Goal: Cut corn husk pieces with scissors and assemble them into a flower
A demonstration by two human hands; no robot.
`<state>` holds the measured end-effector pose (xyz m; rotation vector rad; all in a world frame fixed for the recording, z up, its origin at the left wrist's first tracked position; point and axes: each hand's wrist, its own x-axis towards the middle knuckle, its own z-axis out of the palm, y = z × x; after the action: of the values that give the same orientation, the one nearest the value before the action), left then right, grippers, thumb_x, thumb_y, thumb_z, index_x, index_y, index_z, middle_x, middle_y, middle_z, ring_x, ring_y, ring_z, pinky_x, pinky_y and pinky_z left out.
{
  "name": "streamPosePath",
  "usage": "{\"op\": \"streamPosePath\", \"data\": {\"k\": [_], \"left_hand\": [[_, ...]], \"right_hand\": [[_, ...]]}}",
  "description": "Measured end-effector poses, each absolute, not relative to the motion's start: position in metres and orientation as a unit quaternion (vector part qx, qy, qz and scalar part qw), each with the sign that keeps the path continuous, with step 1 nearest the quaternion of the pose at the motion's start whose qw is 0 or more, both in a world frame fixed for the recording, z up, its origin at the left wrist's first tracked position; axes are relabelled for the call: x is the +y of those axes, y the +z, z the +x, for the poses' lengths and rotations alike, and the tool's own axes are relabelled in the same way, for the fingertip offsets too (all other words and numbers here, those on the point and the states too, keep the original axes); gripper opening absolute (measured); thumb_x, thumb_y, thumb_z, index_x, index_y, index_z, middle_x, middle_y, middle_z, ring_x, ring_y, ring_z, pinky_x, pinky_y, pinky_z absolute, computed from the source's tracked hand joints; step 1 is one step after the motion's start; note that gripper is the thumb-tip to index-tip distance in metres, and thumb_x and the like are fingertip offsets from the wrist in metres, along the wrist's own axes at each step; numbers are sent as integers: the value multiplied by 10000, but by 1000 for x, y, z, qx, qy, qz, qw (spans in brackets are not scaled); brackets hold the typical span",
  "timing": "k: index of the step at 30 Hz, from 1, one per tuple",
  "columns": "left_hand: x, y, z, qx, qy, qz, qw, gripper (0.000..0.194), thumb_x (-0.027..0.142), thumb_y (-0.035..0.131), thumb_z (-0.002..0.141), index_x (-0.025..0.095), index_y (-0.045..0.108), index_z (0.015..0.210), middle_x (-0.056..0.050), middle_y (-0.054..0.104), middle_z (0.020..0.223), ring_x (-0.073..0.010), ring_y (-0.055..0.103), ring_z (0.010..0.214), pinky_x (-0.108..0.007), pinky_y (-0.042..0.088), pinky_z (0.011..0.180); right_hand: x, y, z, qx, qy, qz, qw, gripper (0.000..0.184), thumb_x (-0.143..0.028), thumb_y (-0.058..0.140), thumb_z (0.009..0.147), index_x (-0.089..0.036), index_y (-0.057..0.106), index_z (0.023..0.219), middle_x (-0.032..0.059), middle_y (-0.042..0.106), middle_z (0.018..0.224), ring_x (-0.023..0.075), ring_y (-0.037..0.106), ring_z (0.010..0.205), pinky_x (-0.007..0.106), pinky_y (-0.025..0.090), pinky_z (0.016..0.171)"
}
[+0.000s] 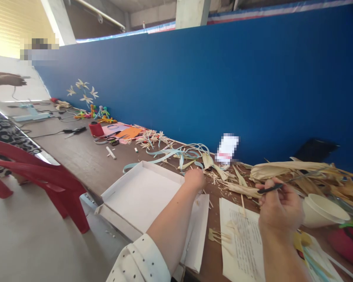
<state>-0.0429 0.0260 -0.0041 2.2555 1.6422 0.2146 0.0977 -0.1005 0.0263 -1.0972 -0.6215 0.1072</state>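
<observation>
Tool point(270, 188), probably light and stiff, was held at its dark end by the right grip point(278, 201); a box point(154, 188) lay near the left grip point(195, 180), its hold indeterminable.

The left arm point(172, 219) stretches toward the far right, bare from the elbow, its left hand point(194, 180) bunched, fingers mostly hidden. The right forearm point(279, 254) rises from the near right, the right hand point(279, 201) curled, thumb and fingers pinching.

Printed sheet point(243, 239) | dense lines of text, too small to read | nothing legible
</observation>
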Motion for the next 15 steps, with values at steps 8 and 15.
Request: {"op": "streamPosePath", "data": {"k": [8,15], "left_hand": [[26,6,-50,570,124,776,239,216,223,517,764,153,657,913,-138,681,936,-232,642,898,-287,487,735],[28,-1,-47,612,86,765,181,370,318,640,685,145,631,1013,-166,663,1013,-277,612,989,-334,475,818]], "right_hand": [[-101,27,98,-290,52,-511,807,352,-323,726,697,-149,641,991,29,654,648,99,477,422,207,293,341],[-100,27,97,-284,57,-516,806,364,-329,727,699,-149,640,1003,35,653,651,98,478,432,204,292,342]]}}
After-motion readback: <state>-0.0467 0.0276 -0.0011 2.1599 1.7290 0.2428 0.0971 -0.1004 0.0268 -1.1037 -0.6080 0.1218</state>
